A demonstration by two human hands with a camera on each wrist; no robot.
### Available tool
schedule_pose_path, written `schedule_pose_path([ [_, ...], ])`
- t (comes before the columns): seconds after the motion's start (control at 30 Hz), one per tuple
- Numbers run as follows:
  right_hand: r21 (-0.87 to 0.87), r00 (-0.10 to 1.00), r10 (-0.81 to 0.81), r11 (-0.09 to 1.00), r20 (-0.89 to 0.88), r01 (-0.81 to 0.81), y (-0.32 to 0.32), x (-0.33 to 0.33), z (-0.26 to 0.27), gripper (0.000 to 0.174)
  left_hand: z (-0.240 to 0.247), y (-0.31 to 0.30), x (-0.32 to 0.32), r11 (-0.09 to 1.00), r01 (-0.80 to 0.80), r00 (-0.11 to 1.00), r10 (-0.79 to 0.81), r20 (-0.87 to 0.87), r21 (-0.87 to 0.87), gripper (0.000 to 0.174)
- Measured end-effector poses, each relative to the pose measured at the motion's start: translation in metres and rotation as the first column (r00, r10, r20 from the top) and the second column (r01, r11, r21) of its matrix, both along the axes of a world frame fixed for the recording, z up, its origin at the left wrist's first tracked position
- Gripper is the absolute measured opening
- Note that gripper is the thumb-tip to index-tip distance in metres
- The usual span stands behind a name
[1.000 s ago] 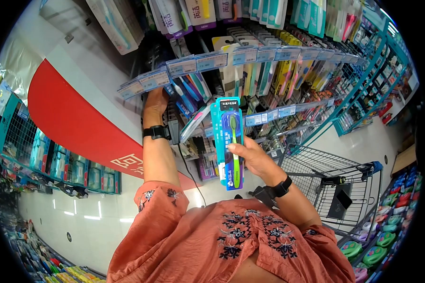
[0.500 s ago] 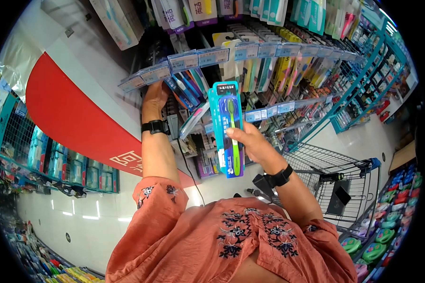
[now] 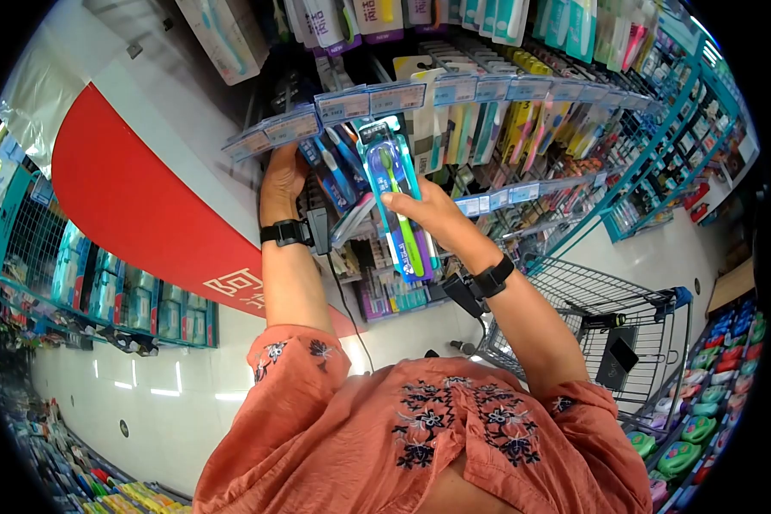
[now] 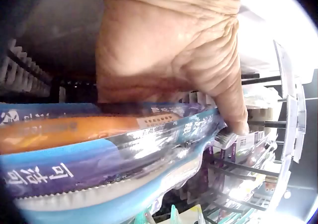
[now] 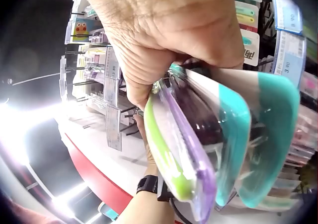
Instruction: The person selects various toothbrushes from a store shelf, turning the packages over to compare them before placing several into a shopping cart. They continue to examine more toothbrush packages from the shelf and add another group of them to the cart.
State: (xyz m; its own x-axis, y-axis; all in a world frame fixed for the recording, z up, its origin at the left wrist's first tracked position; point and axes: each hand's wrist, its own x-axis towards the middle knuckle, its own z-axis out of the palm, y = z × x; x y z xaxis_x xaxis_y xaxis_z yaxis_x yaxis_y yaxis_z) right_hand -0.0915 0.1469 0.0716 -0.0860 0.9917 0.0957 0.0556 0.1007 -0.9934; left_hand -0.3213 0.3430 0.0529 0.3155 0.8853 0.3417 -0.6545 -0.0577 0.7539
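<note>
In the head view my right hand holds packaged toothbrushes, the front one green on blue-purple card, with the thumb across its front. Several packs fan out under that hand in the right wrist view: a green and purple one and teal-edged ones. My left hand is at the rack's left end, beside hanging blue packs. The left wrist view shows this hand gripping blue packs, one with an orange brush, its thumb at their end; its other fingers are hidden.
Price-tag rails run above the hanging packs. A red and white panel curves along the left. At the right stand a wire shopping cart and teal mesh racks. A dark cable hangs below my left wrist.
My right hand has moved up and left with its packs, towards the rack, and the packs now tilt. My left hand has stayed at the blue packs.
</note>
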Motion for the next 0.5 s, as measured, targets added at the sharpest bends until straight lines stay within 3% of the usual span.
schedule_pose_path([
  [0.2,-0.023,0.998,0.061,0.998,0.011,-0.061,0.003,0.002,-0.002,0.055,0.001,-0.011,-0.004,0.999,-0.04,0.999,0.04,-0.012,-0.013,0.041],
  [0.5,-0.073,0.945,0.089,0.99,-0.313,-0.117,-0.017,0.003,0.012,0.052,0.009,-0.017,-0.002,0.989,-0.124,0.991,0.119,-0.068,-0.079,0.041],
])
